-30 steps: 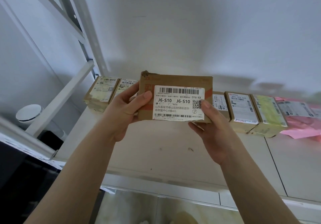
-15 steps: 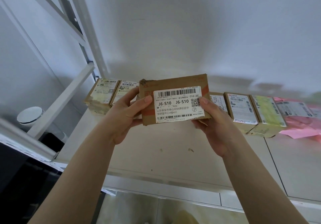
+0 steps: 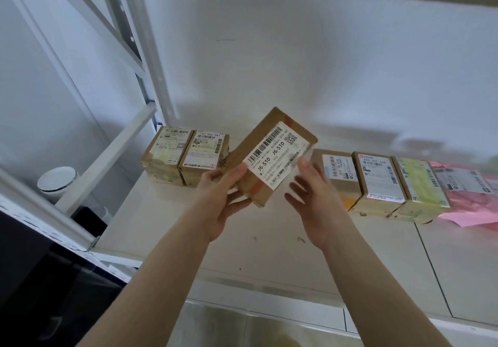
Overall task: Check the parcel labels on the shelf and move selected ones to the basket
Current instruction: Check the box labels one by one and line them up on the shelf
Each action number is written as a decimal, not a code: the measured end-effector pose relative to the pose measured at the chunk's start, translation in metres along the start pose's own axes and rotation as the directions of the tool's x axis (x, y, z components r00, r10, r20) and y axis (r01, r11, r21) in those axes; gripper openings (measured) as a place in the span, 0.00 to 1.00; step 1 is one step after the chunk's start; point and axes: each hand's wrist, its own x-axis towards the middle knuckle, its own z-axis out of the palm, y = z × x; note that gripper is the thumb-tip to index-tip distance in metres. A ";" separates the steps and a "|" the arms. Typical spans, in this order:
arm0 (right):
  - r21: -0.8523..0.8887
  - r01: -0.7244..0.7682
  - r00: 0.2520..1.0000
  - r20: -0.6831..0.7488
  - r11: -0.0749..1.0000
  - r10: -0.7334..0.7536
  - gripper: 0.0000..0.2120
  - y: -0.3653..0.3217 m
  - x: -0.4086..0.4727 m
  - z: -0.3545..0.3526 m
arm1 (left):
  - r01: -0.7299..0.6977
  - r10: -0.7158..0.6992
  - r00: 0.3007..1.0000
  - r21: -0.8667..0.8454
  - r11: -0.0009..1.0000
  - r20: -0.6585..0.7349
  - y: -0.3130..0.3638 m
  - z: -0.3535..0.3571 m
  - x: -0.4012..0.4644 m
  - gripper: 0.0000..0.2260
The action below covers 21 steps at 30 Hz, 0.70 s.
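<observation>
Left hand (image 3: 219, 201) grips 1 tilted parcel (image 3: 272, 155); 5 boxes (image 3: 380, 182) shelved.

One head cam, wide-angle, looks fwd and slightly down from close range at the shelf (image 3: 269, 239), white wall (image 3: 296, 63) behind; no 2nd view, so nothing shared.

Matt brown cardboard parcel (image 3: 272, 155) with a smooth white paper label (image 3: 277, 155) — pink plastic mailer (image 3: 469, 206), glossy; shelf (image 3: 269, 239) smooth, off-white.

White wall (image 3: 296, 50); pale metal upright (image 3: 145, 58) (left)
</observation>
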 end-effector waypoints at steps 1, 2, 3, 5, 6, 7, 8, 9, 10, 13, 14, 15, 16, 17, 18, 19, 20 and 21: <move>-0.005 -0.027 1.000 0.014 1.000 0.027 0.60 0.006 0.000 0.004 | 0.007 -0.009 1.000 -0.062 0.998 -0.020 -0.005 0.004 0.002 0.37; -0.005 -0.045 0.998 0.032 0.999 0.045 0.59 0.012 0.000 0.009 | 0.004 -0.008 0.999 -0.102 0.995 -0.036 -0.011 0.008 0.003 0.35; -0.005 -0.055 0.998 0.044 0.998 0.055 0.59 0.017 0.001 0.013 | -0.009 0.003 0.999 -0.119 0.993 -0.051 -0.016 0.011 0.005 0.33; -0.019 -0.062 0.997 0.044 0.998 0.063 0.58 0.025 0.004 0.019 | -0.042 0.032 0.997 -0.142 0.989 -0.071 -0.025 0.016 0.009 0.31; -0.027 -0.063 0.997 0.039 0.998 0.064 0.56 0.027 0.007 0.022 | -0.054 0.042 0.996 -0.157 0.986 -0.079 -0.028 0.016 0.011 0.29; -0.038 -0.068 0.997 0.032 0.997 0.069 0.53 0.028 0.010 0.023 | -0.055 0.041 0.996 -0.169 0.984 -0.082 -0.029 0.016 0.012 0.27; -0.047 -0.071 0.997 0.024 0.996 0.073 0.48 0.029 0.013 0.025 | -0.049 0.035 0.996 -0.176 0.983 -0.080 -0.030 0.016 0.013 0.24; -0.054 -0.070 0.997 0.016 0.996 0.071 0.41 0.030 0.016 0.025 | -0.039 0.026 0.997 -0.179 0.983 -0.075 -0.030 0.016 0.013 0.20; -0.057 -0.067 0.998 0.008 0.996 0.067 0.35 0.031 0.020 0.025 | -0.030 0.016 0.997 -0.180 0.983 -0.077 -0.030 0.017 0.014 0.18; -0.086 -0.080 0.997 -0.010 0.993 0.080 0.30 0.034 0.030 0.029 | -0.029 -0.001 0.988 -0.195 0.980 -0.153 -0.031 0.016 0.018 0.19; -0.098 -0.088 0.996 -0.018 0.991 0.087 0.31 0.036 0.033 0.030 | -0.021 -0.014 0.985 -0.200 0.980 -0.174 -0.030 0.015 0.020 0.18; -0.110 -0.100 0.995 -0.025 0.989 0.098 0.31 0.039 0.037 0.031 | -0.007 -0.035 0.981 -0.210 0.978 -0.192 -0.029 0.014 0.022 0.18; -0.120 -0.115 0.993 -0.033 0.986 0.112 0.32 0.041 0.041 0.031 | 0.009 -0.056 0.977 -0.225 0.974 -0.206 -0.028 0.014 0.024 0.19; -0.132 -0.131 0.991 -0.044 0.983 0.126 0.32 0.044 0.044 0.031 | 0.023 -0.077 0.973 -0.238 0.971 -0.219 -0.027 0.014 0.025 0.20; -0.142 -0.144 0.989 -0.055 0.979 0.137 0.32 0.045 0.046 0.033 | 0.040 -0.099 0.967 -0.246 0.969 -0.233 -0.027 0.013 0.027 0.20; -0.152 -0.153 0.987 -0.065 0.976 0.145 0.31 0.047 0.050 0.033 | 0.062 -0.123 0.962 -0.244 0.968 -0.242 -0.026 0.013 0.027 0.19; -0.155 -0.160 0.986 -0.073 0.975 0.150 0.29 0.048 0.052 0.035 | 0.089 -0.149 0.957 -0.237 0.968 -0.250 -0.024 0.014 0.027 0.18; -0.154 -0.163 0.985 -0.076 0.975 0.152 0.26 0.049 0.054 0.036 | 0.116 -0.174 0.952 -0.230 0.966 -0.252 -0.022 0.014 0.027 0.16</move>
